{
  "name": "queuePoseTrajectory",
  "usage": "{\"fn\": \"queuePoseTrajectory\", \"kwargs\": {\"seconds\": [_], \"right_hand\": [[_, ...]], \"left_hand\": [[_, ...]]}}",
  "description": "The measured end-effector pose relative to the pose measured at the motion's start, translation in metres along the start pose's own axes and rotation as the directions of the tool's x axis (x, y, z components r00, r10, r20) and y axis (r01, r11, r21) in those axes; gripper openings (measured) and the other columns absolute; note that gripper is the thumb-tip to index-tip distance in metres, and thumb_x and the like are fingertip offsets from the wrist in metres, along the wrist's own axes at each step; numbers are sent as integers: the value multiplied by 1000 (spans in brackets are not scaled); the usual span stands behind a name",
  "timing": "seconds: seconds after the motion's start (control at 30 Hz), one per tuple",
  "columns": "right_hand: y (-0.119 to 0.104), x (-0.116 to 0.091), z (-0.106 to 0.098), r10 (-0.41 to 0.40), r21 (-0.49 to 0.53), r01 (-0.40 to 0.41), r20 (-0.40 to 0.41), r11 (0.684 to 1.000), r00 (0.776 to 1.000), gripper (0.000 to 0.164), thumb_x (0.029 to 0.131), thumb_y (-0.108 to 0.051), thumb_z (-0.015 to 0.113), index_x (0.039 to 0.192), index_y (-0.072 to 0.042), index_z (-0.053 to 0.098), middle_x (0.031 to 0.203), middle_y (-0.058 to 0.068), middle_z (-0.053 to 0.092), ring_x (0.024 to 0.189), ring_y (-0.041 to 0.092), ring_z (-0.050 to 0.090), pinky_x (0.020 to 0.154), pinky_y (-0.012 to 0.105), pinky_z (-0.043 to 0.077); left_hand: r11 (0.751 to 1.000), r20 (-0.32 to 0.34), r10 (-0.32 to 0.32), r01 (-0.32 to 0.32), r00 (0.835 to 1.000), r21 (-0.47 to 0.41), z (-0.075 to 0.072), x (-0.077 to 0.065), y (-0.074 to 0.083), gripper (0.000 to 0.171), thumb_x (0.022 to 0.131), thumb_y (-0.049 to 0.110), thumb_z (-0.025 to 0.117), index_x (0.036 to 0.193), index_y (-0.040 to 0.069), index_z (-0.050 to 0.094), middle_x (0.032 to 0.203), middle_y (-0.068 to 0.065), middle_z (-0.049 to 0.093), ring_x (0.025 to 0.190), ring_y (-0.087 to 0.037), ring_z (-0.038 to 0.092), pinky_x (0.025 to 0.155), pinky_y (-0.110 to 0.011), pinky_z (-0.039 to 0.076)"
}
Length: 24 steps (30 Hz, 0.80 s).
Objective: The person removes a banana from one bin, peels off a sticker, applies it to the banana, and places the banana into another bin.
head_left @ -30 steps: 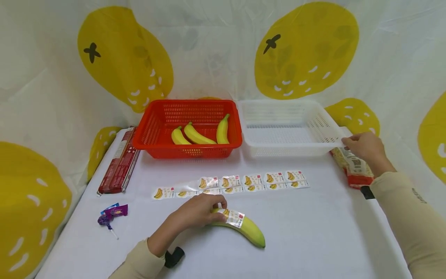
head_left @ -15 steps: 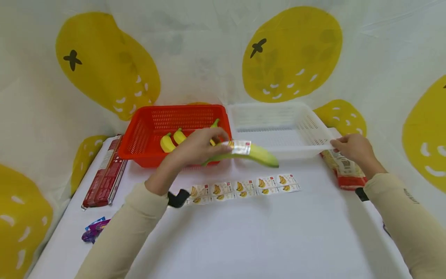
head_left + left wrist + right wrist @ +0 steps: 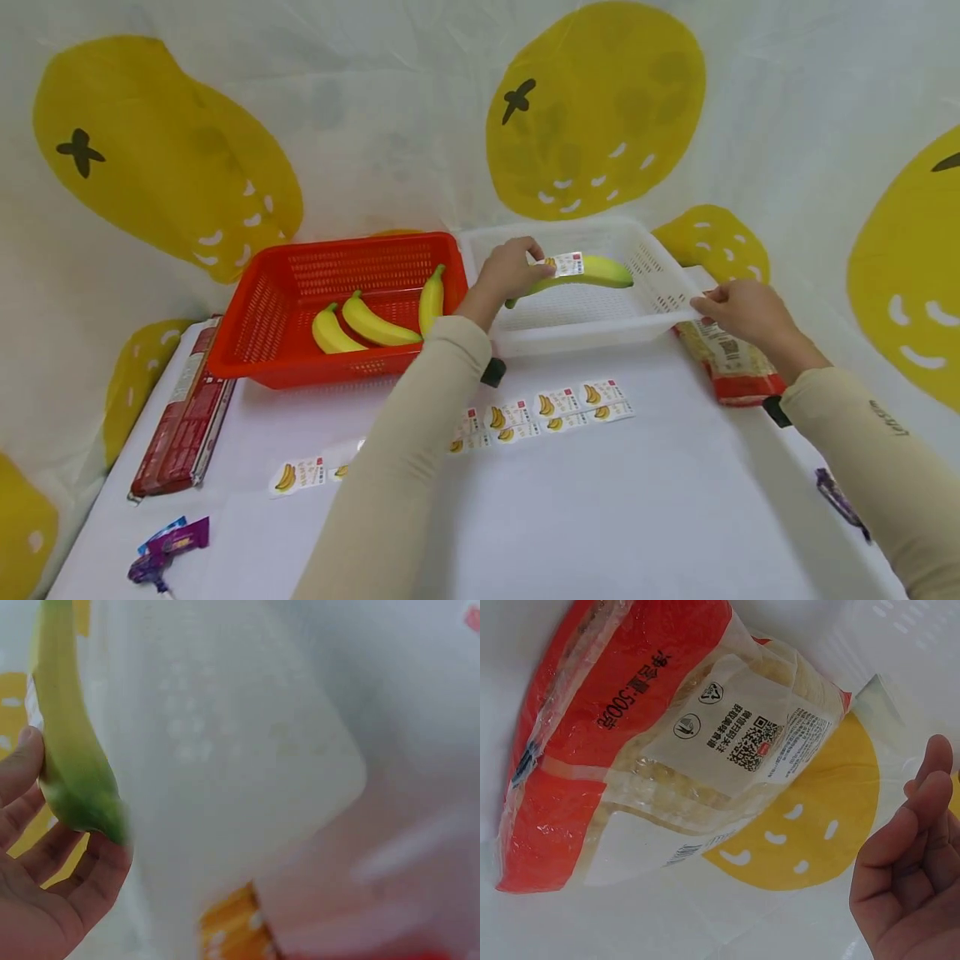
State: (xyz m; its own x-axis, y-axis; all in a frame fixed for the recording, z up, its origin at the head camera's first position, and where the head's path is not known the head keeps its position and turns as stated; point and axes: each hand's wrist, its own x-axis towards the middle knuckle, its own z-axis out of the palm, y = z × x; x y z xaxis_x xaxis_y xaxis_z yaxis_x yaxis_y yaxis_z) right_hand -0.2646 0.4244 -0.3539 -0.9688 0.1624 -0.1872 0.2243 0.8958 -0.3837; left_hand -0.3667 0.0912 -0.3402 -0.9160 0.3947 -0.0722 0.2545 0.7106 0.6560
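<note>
My left hand (image 3: 512, 271) holds a yellow-green banana (image 3: 606, 271) by its left part, above the white basket (image 3: 577, 335). A white label (image 3: 568, 263) with a banana picture lies across its upper side. The left wrist view has the banana (image 3: 66, 712) at the left, between the thumb and fingers of the left hand (image 3: 49, 889). At the white basket's front right corner, my right hand (image 3: 753, 315) pinches the rim. Just under that hand is a red-and-clear food bag (image 3: 675, 742); the right hand (image 3: 904, 866) shows curled fingers in the right wrist view.
Left of the white basket stands a red basket (image 3: 258, 367) with three bananas (image 3: 378, 323). Strips of banana labels (image 3: 547, 412) lie in front, partly hidden by the left sleeve. A red packet (image 3: 183, 417) and wrapped sweets (image 3: 176, 542) are at left, a purple wrapper (image 3: 840, 500) at right.
My left hand has lifted the labelled banana from the table and carried it up and right to over the white basket. The right hand stays at the rim; the head view has turned.
</note>
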Motion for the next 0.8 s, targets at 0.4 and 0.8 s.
{"fn": "queuePoseTrajectory", "kwargs": {"seconds": [0.4, 0.8], "right_hand": [[-7, 4, 1, 0, -14, 0, -25, 1000, 1000, 51, 103, -40, 58, 122, 7, 65, 108, 27, 69, 94, 37, 58, 78, 44, 51], [2, 3, 2, -5, -7, 4, -53, 1000, 999, 49, 103, -38, 59, 119, 7, 68, 104, 26, 70, 86, 32, 59, 66, 32, 48]], "left_hand": [[959, 159, -92, 44, 983, 281, 52, 9, -7, 37, 101, 35, 64, 124, 7, 68, 130, -6, 68, 119, -24, 63, 103, -37, 50], [958, 181, -108, 54, 978, 280, 63, 12, -6, 34, 100, 35, 65, 121, 8, 71, 126, -6, 70, 111, -24, 64, 101, -42, 51]]}}
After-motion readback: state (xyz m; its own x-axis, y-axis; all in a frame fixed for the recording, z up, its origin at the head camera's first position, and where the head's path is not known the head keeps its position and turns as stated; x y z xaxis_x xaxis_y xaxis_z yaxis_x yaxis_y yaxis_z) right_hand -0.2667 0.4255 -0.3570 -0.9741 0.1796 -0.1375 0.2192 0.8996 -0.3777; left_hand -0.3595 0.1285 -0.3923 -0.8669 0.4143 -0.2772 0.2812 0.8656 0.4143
